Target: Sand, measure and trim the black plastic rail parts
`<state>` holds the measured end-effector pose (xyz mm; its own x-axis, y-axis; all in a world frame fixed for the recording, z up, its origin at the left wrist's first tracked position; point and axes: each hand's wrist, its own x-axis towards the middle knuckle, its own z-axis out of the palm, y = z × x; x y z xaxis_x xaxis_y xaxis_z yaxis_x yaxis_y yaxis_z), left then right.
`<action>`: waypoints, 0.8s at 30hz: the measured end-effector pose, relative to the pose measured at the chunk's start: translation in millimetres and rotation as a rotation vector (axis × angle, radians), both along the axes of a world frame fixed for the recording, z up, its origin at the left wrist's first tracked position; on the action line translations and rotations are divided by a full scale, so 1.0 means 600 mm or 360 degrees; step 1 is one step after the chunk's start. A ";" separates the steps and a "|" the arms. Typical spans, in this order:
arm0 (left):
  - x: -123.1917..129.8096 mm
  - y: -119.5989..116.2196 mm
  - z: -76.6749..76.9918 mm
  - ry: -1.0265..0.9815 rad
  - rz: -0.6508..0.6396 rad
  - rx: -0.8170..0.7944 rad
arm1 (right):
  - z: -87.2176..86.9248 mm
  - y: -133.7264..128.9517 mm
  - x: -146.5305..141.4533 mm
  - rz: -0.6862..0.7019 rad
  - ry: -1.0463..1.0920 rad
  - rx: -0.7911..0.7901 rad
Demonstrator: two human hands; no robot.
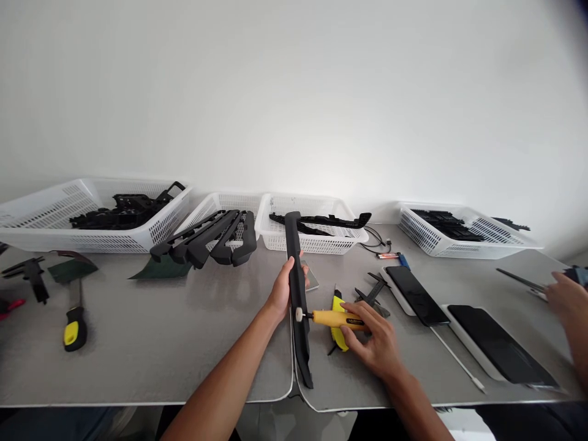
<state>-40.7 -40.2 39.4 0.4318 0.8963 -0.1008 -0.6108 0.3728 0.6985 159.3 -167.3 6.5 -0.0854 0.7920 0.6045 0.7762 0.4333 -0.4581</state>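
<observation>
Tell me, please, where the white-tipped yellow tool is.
Right of centre in the head view, the tool is in the right hand, its white tip at the long black part.

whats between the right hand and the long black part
In the head view, a yellow tool in the right hand spans it, its pale tip overlapping the long black part. A second yellow tool lies below on the table.

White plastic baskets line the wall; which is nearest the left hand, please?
The third white plastic basket from the left, directly beyond the left hand; the others stand farther aside.
</observation>
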 end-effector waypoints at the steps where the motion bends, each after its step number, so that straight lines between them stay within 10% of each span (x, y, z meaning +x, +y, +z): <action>1: 0.000 0.000 0.000 0.0004 -0.0004 0.0000 | 0.001 0.000 0.000 -0.0002 -0.0003 0.0005; 24: 0.004 0.016 -0.025 0.0187 -0.0085 0.0031 | 0.008 0.001 -0.009 0.0092 -0.0024 -0.0157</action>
